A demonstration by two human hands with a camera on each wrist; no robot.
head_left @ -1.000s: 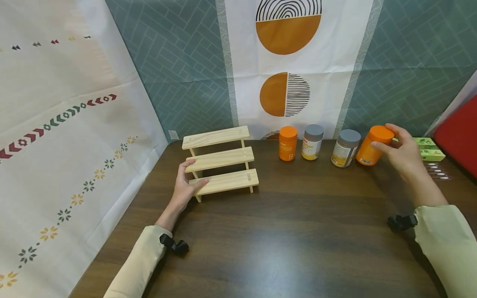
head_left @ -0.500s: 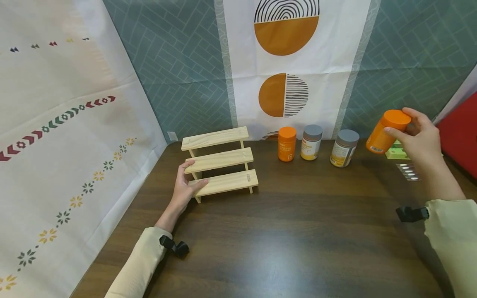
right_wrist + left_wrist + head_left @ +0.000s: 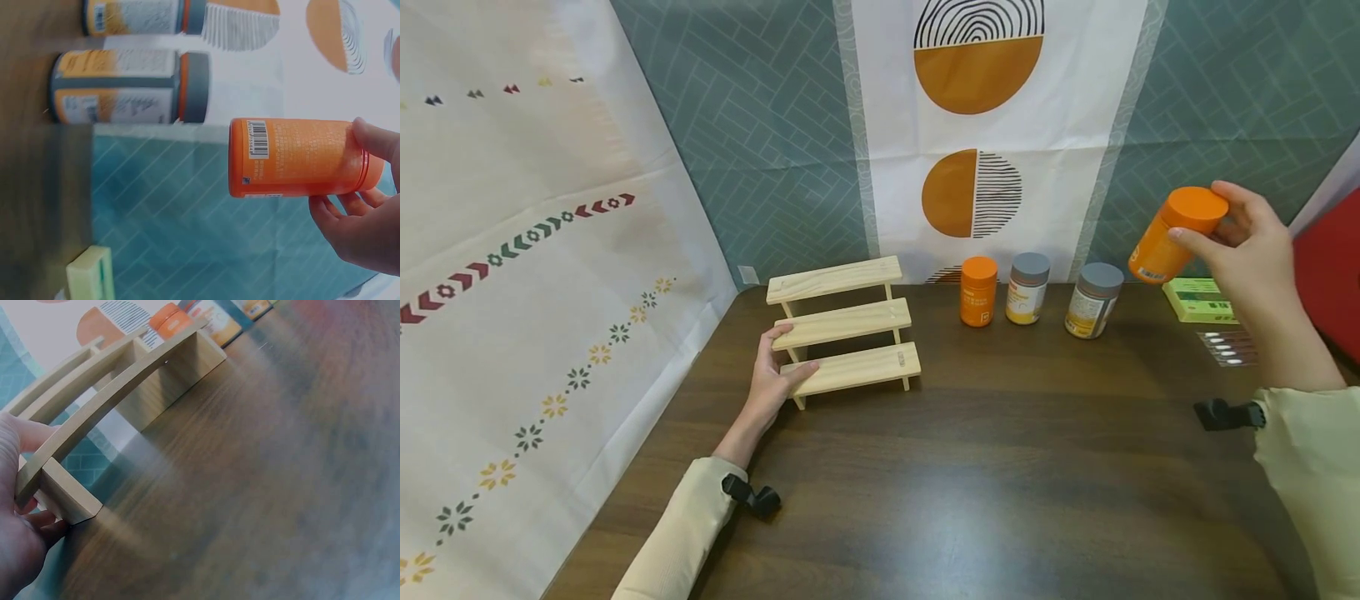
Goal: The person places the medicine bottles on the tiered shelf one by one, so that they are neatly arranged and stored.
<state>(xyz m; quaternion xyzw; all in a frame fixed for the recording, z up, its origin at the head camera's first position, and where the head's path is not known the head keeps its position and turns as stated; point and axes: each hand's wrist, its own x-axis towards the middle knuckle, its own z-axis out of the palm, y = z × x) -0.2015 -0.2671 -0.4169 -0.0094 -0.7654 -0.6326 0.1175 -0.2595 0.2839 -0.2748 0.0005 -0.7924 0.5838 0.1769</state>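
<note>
A three-tier wooden step shelf (image 3: 842, 321) stands at the left of the table. My left hand (image 3: 769, 379) grips its left end, the thumb over the lowest board and the fingers at the middle one. In the left wrist view the thumb lies across the lowest board (image 3: 119, 394). Raised above the table at the right, my right hand (image 3: 1255, 250) holds an orange bottle (image 3: 1176, 233) near its orange cap. The bottle tilts, its base pointing down and left. The right wrist view shows a barcode label on the orange bottle (image 3: 287, 156), with thumb and fingers around the cap end.
Along the back stand another orange bottle (image 3: 978, 292) and two grey-lidded jars, one white and yellow (image 3: 1028, 287), the other (image 3: 1093, 300) further right. A green box (image 3: 1202, 302) and a packet of white-tipped sticks (image 3: 1227, 348) lie at the right, near a red object (image 3: 1330, 267).
My right hand has lifted the orange bottle off the table and moved it up and slightly right, uncovering more of the green box and packet. The left hand stays on the shelf.
</note>
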